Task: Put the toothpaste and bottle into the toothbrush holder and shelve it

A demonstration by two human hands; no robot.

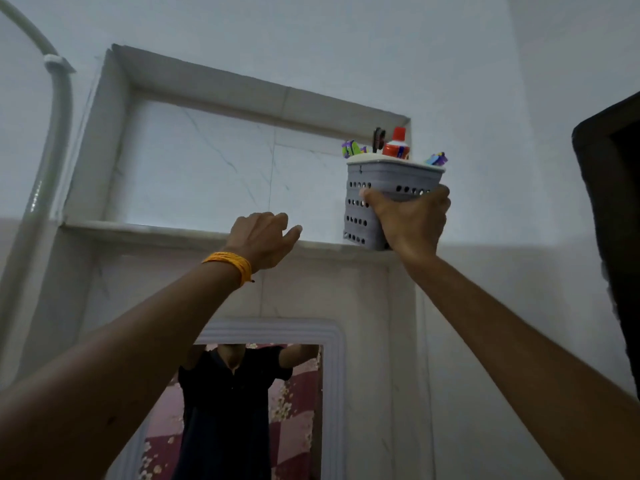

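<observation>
A pale wall (450, 64) fills the room ahead, and cut into it is a deep marble-lined niche (207, 168) with a ledge (156, 228) along its bottom edge. Below the ledge hangs a white-framed mirror (334, 393), showing a person in a dark shirt with both arms raised. A white pipe (52, 140) curves down the far left of the wall, and a dark frame edge (602, 202) cuts in on the right.

Both bare arms reach up. The right hand (410, 223) is wrapped around the lower front of the grey perforated toothbrush holder (388, 178), thumb on its left face and fingers curled across the right, so the holder rises above the grip. Its base looks to sit at the right end of the ledge, though the hand covers the contact.

The left hand (261, 239), with an orange thread band (230, 265) at the wrist, hovers loosely curled and empty before the ledge, well apart from the holder.

A red-and-white bottle (397, 144) stands out of the holder's top, with a dark brush (378, 138) just beside it and colourful handles (351, 149) at either side. I cannot make out the toothpaste.
</observation>
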